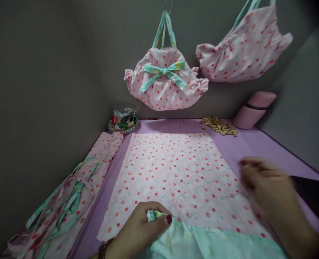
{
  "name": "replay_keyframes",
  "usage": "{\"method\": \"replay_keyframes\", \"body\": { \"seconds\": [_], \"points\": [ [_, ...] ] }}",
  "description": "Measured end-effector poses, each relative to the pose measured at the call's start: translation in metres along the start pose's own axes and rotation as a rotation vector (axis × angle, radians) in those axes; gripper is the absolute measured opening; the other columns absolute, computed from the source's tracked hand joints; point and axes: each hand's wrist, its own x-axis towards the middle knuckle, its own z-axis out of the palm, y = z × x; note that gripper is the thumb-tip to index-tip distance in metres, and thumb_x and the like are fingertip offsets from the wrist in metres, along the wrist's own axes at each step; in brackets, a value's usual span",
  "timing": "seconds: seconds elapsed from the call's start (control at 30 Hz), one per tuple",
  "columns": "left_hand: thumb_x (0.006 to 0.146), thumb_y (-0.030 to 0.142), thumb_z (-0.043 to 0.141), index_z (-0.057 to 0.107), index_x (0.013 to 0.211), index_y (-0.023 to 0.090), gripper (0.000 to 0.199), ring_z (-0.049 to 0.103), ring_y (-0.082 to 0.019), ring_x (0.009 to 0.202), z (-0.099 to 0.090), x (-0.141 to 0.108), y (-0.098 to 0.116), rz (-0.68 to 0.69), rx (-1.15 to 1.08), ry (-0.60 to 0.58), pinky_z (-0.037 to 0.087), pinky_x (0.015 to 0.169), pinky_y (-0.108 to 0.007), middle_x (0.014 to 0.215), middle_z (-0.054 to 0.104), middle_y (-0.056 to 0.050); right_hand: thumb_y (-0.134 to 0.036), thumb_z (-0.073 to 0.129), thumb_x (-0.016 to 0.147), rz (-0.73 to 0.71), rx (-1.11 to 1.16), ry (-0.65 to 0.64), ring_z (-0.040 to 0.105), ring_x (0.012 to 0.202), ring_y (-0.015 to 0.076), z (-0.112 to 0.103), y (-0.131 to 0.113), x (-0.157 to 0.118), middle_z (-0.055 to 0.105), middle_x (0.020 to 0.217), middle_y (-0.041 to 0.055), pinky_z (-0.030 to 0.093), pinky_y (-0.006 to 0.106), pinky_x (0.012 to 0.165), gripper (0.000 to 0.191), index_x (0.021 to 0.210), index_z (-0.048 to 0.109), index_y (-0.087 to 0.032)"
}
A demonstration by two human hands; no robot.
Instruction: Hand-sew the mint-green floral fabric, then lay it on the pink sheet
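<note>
Mint fabric [219, 244] between left fingers [158, 225], apparently apart from the blurred right fingers [256, 171].

Peanuts [220, 127] behind and right of fabric [173, 162]

The right hand [273, 190] is all blurry, so I can't tell what it holds. The green cloth [219, 241] gets cut off at the bottom.

The spread pink cloth [170, 162] looks like thin woven fabric, matt and lightly creased, and the mint cloth [219, 241] at its near edge is also soft and matt. Beyond the pink cloth are peanuts [221, 126] with rough shells, a smooth bottle [250, 117] and a glossy, clear plastic bag [125, 110].
</note>
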Motion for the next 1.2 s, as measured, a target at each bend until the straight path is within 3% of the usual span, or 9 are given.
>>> {"method": "replay_keyframes", "body": {
  "seconds": [0.13,0.27,0.37,0.57,0.7,0.8,0.97,1.07,1.2],
  "points": [
    [0.069,0.048,0.069,0.069,0.083,0.010,0.041,0.049,-0.011,0.058,0.000,-0.001,0.000,0.014,-0.001,-0.012,0.037,0.056,-0.021,0.066,0.061,-0.003,-0.019,0.065,0.071,-0.094,-0.536,-0.785,0.053,0.051,0.0129,0.047,0.006,-0.047,0.059,0.056,-0.0026,0.041,0.024,0.049,0.013,0.083,0.070,-0.023],
    [0.070,0.046,0.067,0.069,0.083,0.012,0.037,0.051,-0.013,0.064,-0.002,0.000,-0.002,0.041,0.044,-0.008,0.039,0.060,-0.022,0.071,0.064,-0.004,-0.010,0.050,0.079,-0.255,-0.611,-1.043,0.061,0.067,0.0134,0.059,0.009,-0.069,0.066,0.072,0.0005,0.043,0.022,0.062,0.019,0.078,0.067,-0.020],
    [0.072,0.047,0.066,0.070,0.083,0.012,0.036,0.053,-0.015,0.069,-0.003,0.001,-0.003,0.055,0.100,0.001,0.041,0.063,-0.023,0.077,0.066,-0.006,-0.010,0.045,0.080,-0.303,-0.618,-0.957,0.058,0.061,0.0128,0.053,0.012,-0.062,0.062,0.065,-0.0010,0.041,0.022,0.057,0.021,0.072,0.062,-0.020],
    [0.070,0.050,0.066,0.069,0.081,0.012,0.039,0.051,-0.013,0.063,-0.002,-0.001,0.000,-0.001,0.078,0.004,0.039,0.058,-0.022,0.073,0.064,-0.005,-0.029,0.062,0.075,-0.103,-0.299,0.023,0.043,0.050,0.0126,0.015,0.020,-0.003,0.053,0.064,-0.0026,0.033,0.025,0.044,0.007,0.078,0.060,-0.023],
    [0.070,0.049,0.066,0.069,0.081,0.012,0.039,0.052,-0.014,0.065,-0.001,-0.002,0.002,0.010,0.073,-0.003,0.040,0.059,-0.022,0.076,0.066,-0.006,-0.032,0.057,0.079,-0.106,-0.174,0.214,0.027,0.041,0.0095,0.004,0.020,0.014,0.037,0.059,-0.0067,0.023,0.024,0.037,0.008,0.079,0.051,-0.026],
    [0.070,0.048,0.067,0.069,0.081,0.011,0.038,0.051,-0.012,0.061,-0.001,-0.001,0.001,0.004,0.034,-0.008,0.039,0.058,-0.021,0.069,0.064,-0.004,-0.028,0.061,0.075,-0.071,-0.224,-0.001,0.038,0.046,0.0105,0.022,0.017,-0.010,0.046,0.061,-0.0047,0.029,0.022,0.039,0.021,0.095,0.059,-0.026],
    [0.070,0.045,0.069,0.069,0.084,0.012,0.036,0.051,-0.013,0.063,-0.003,-0.001,0.000,0.004,0.008,-0.010,0.040,0.059,-0.022,0.072,0.064,-0.004,-0.014,0.054,0.074,-0.033,-0.490,-1.017,0.054,0.057,0.0124,0.060,0.012,-0.061,0.059,0.063,-0.0023,0.040,0.022,0.054,0.022,0.088,0.068,-0.022],
    [0.073,0.044,0.066,0.070,0.083,0.013,0.033,0.053,-0.014,0.068,-0.004,-0.001,0.000,0.045,0.071,-0.007,0.041,0.061,-0.022,0.076,0.066,-0.006,-0.013,0.050,0.078,-0.050,-0.489,-1.081,0.058,0.065,0.0134,0.063,0.010,-0.064,0.064,0.068,0.0004,0.041,0.022,0.062,0.019,0.072,0.067,-0.019],
    [0.075,0.044,0.064,0.071,0.084,0.012,0.034,0.052,-0.013,0.063,-0.004,-0.001,0.001,0.057,0.113,-0.021,0.040,0.058,-0.020,0.071,0.064,-0.004,-0.032,0.053,0.082,0.123,-0.357,-0.857,0.045,0.053,0.0110,0.051,0.016,-0.050,0.051,0.058,-0.0024,0.034,0.021,0.050,0.022,0.067,0.060,-0.018]
  ]
}}
